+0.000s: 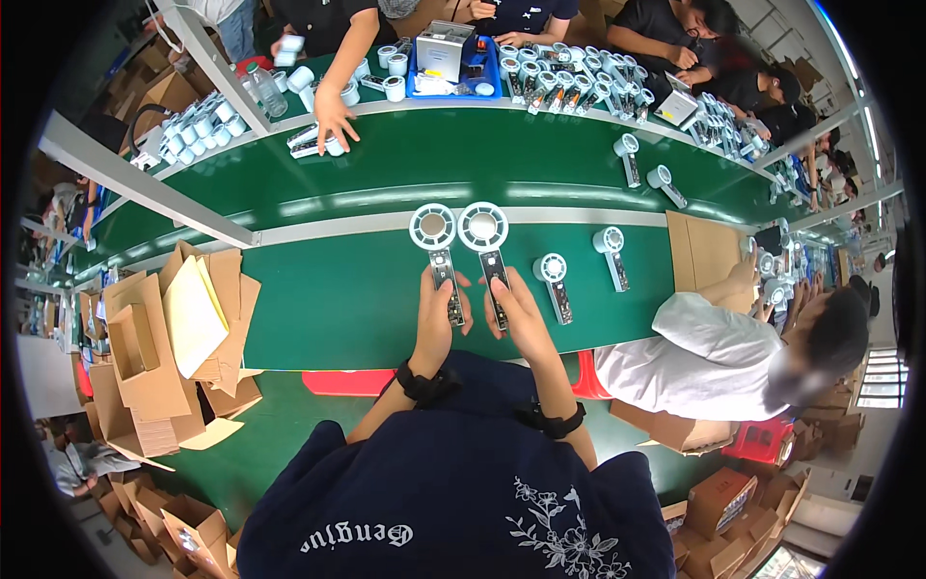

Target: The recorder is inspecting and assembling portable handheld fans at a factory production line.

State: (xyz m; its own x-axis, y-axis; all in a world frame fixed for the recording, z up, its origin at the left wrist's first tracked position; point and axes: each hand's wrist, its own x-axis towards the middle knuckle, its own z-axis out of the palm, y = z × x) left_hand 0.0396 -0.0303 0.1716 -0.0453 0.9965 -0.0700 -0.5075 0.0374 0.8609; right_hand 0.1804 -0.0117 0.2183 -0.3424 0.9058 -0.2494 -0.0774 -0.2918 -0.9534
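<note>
My left hand (438,307) is closed round the handle of a handheld fan (433,227), a pale blue ring head on a handle with its dark circuit board exposed. A matching handheld fan (482,226) is gripped by its handle in my right hand (514,307). Both are held upright side by side over the green table, heads away from me and nearly touching. To the right of my right hand lies a third fan (552,269), and beyond it another fan (609,241), both with boards showing.
Behind the table runs a green conveyor belt (405,154) carrying a few fans (660,178). Across it, a co-worker's hand (335,121) touches parts. A blue tray (454,89) stands beyond. Flattened cardboard (149,357) is stacked left; a person in a white shirt (694,357) sits right.
</note>
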